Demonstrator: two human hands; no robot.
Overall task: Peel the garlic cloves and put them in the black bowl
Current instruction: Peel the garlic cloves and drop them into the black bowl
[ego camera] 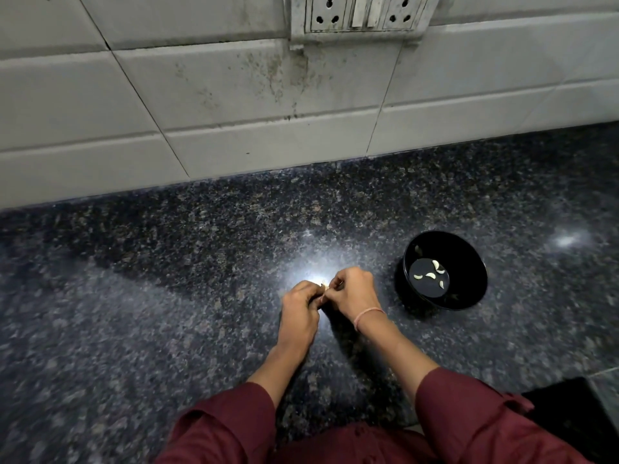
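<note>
My left hand (pixel 299 306) and right hand (pixel 352 289) pinch a small pale garlic clove (pixel 324 285), axis hidden; round black bowl (pixel 469 279) at three o'clock

A dark speckled granite countertop (pixel 150 296) fills six o'clock; stained white wall tiles (pixel 207 108) rise behind, with a white socket-and-switch plate (pixel 360 15) at twelve o'clock.

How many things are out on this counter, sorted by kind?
black bowl: 1
peeled garlic cloves inside the bowl: 5
garlic clove pinched between the left hand and the right hand, mostly hidden: 1
Total: 7 things
</note>
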